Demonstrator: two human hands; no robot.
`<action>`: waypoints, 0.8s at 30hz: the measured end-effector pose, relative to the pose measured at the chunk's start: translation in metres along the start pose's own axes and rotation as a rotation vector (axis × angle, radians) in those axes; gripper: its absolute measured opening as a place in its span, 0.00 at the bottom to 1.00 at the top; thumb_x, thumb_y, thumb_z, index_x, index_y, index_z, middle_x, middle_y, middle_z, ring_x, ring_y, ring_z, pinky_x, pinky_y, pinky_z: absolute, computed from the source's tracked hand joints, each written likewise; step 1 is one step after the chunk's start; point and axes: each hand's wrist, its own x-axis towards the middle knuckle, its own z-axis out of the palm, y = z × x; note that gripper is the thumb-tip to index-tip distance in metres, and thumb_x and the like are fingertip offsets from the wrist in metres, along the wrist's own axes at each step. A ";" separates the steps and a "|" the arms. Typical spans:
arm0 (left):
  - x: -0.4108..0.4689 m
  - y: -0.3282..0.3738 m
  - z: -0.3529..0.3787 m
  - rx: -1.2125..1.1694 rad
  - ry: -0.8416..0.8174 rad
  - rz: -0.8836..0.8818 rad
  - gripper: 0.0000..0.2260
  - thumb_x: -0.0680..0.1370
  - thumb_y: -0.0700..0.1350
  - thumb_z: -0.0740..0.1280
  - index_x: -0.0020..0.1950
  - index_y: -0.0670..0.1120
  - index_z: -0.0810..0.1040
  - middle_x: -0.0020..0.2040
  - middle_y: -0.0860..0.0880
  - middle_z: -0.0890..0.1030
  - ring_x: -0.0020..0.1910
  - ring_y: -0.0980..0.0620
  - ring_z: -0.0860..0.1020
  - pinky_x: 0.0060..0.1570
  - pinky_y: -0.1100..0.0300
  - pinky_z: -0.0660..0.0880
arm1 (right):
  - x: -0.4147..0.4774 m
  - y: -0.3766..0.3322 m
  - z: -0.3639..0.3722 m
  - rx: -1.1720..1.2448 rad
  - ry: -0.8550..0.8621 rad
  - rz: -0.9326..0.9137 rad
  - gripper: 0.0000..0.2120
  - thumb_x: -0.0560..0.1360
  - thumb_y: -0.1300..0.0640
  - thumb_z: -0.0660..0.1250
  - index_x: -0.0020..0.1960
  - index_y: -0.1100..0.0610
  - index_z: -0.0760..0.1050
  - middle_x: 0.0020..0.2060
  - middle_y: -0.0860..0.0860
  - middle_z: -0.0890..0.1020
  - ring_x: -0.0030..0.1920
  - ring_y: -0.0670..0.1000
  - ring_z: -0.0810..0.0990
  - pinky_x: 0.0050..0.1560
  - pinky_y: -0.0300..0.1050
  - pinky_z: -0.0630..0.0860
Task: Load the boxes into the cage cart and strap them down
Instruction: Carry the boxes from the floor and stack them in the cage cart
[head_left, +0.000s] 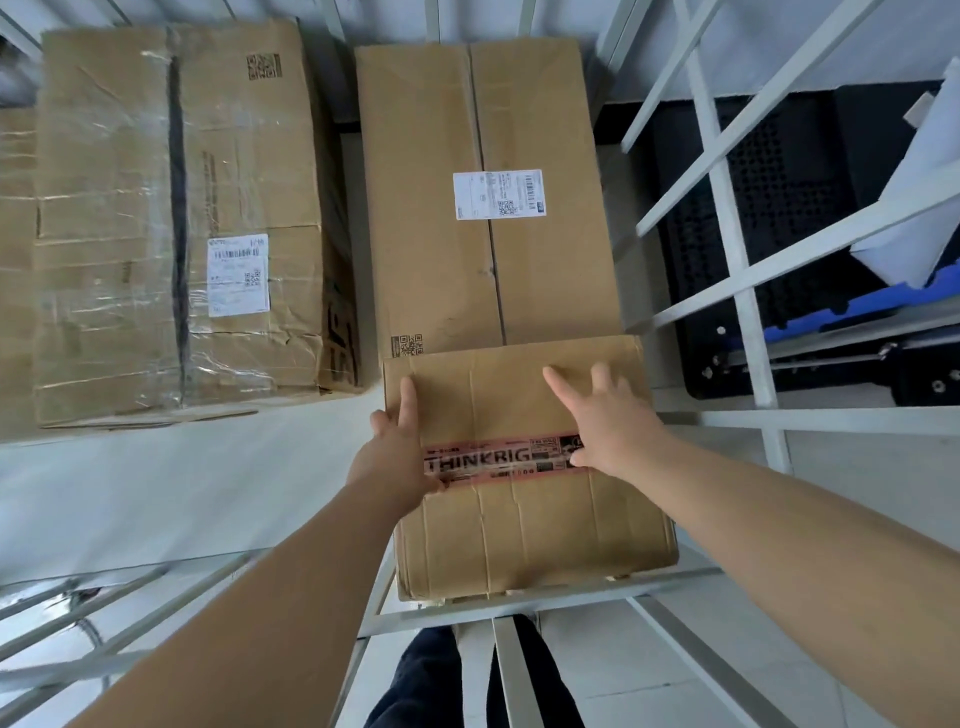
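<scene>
A small brown cardboard box (524, 530) with a pink "THINKBIG" tape band sits inside the white metal cage cart (748, 270), at its near end. My left hand (397, 452) clasps the box's left edge, thumb on top. Flat on the box's top lies my right hand (605, 421), fingers spread. Beyond it, a long tall box (431, 208) with a white shipping label stands in the cart. A third box (119, 234), wrapped in clear film and bearing a label, stands to the left, further away.
White cart bars (519, 597) cross below the small box and run along the right side. A black perforated pallet (795, 197) and a blue crate edge (841, 312) lie outside on the right. My legs (441, 680) show at the bottom on the pale floor.
</scene>
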 end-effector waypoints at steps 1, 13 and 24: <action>0.004 -0.002 0.003 0.019 0.006 0.009 0.60 0.67 0.49 0.78 0.74 0.56 0.27 0.65 0.43 0.62 0.53 0.42 0.77 0.52 0.50 0.77 | 0.004 0.002 0.004 -0.021 0.017 0.001 0.52 0.70 0.49 0.74 0.76 0.42 0.37 0.70 0.61 0.56 0.63 0.59 0.66 0.57 0.53 0.73; -0.043 0.035 -0.074 0.353 0.307 0.200 0.27 0.77 0.60 0.62 0.72 0.49 0.65 0.74 0.49 0.64 0.73 0.47 0.62 0.73 0.50 0.55 | -0.041 0.018 -0.063 0.099 0.258 -0.117 0.35 0.77 0.47 0.64 0.78 0.54 0.52 0.75 0.54 0.61 0.74 0.55 0.60 0.74 0.51 0.60; -0.224 0.122 -0.213 0.270 0.612 0.464 0.20 0.79 0.57 0.58 0.69 0.51 0.69 0.68 0.54 0.72 0.67 0.49 0.68 0.68 0.54 0.60 | -0.215 0.018 -0.208 0.237 0.793 -0.082 0.22 0.78 0.54 0.64 0.70 0.61 0.68 0.66 0.55 0.74 0.68 0.55 0.70 0.71 0.49 0.65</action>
